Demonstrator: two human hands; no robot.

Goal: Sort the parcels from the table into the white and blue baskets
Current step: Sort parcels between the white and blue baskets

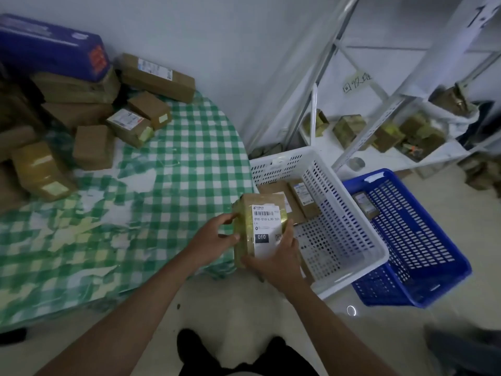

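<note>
Both hands grip one parcel in the air between the counter edge and the white basket: the left hand pinches its left side and the right hand cups its lower right corner, tilting the label up toward the camera, probably so its code can be read before choosing between that basket and the blue basket beyond. It is a brown carton wrapped in yellowish tape, with a white barcode label marked 010.

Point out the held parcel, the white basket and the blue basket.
held parcel [267, 229], head view, on its white label.
white basket [360, 226], head view, on its right wall.
blue basket [423, 240], head view, on its bare floor.
</note>
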